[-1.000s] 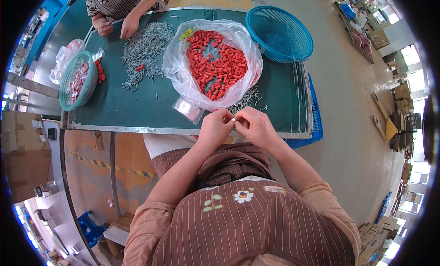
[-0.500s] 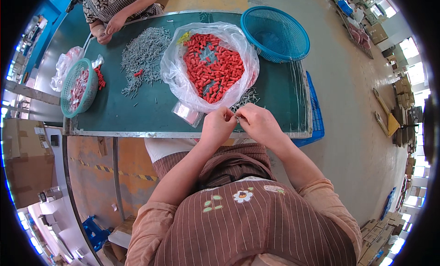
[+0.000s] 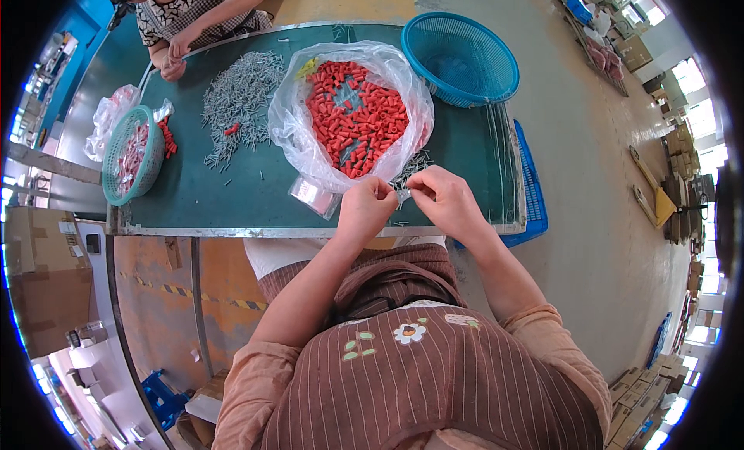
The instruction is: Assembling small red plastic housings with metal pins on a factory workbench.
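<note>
Facing each other just below the centre of the frame: our left hand and our right hand, narrowly apart, above the near edge of the green table. Left fingers: curled, thumb toward forefinger; whether they grip a piece, we cannot tell. Right fingers: bent inward toward the left; a small pale spot shows at the tips, too small for us to say whether it is a held piece.

Metal pins, one loose heap, silver-grey: lying just beyond our fingertips, a few showing in the gap between our hands. Red caps, many, tapered: inside an open clear plastic bag, upper centre, past our fingertips. Flat clear packet: left of our left hand, near the bag.

Further items: large heap of grey pins, upper left of centre, one red piece on it; pale green basket, left; blue basket, upper right of centre; a co-worker's hands, close together, upper left.
</note>
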A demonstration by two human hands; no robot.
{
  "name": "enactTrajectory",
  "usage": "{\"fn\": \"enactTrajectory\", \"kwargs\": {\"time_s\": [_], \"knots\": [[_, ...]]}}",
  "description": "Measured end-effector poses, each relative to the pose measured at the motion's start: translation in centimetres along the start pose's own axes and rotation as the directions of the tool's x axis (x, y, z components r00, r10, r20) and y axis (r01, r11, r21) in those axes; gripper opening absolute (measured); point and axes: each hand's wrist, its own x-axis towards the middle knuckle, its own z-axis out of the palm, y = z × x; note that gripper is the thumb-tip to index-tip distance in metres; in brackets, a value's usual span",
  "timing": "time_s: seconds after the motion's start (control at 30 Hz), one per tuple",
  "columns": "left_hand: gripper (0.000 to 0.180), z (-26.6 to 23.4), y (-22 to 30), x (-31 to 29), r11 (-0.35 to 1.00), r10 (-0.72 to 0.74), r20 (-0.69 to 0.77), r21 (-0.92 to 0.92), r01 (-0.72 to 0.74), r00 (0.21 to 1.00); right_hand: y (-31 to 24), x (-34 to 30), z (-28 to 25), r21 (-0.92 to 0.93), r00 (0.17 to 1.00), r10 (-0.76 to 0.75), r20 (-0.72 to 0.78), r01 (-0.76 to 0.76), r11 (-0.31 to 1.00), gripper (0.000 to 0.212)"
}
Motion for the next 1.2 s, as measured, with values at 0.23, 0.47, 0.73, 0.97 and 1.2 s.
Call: {"fn": "enactTrajectory", "kwargs": {"time_s": [0.23, 0.47, 0.73, 0.97, 1.2], "knots": [[0.011, -2.8, -0.9, 0.6, 0.844, -0.27, 0.209, -0.419, 0.335, 0.94, 2.4, -2.4, 2.0, -0.167, 0.968, 0.127, 0.217, -0.092, 0.982, 0.015], [0.014, -4.4, -0.9, 0.5, 0.513, -0.252, 0.46, -0.683, 0.52, 0.851, 5.0, -4.8, 5.9, -0.399, 0.956, 0.014, 0.291, 0.108, 0.91, 0.012], [0.013, -4.5, -1.4, 0.4, 0.466, -0.263, 0.484, -0.694, 0.549, 0.835, 6.2, -3.0, 5.8, -0.533, 0.975, -0.033, 0.219, 0.148, 0.833, 0.007], [0.012, -3.4, 0.0, -0.5, 0.813, -0.298, 0.153, -0.477, 0.335, 0.942, 6.3, -1.2, 3.8, -0.336, 0.996, 0.075, 0.047, -0.055, 0.94, 0.006], [0.015, -1.7, 1.4, -1.3, 0.999, 0.007, -0.073, 0.05, -0.003, 0.997, -0.5, -0.3, 1.4, 0.414, 0.995, -0.076, -0.068, 0.097, 0.905, 0.011]]}}
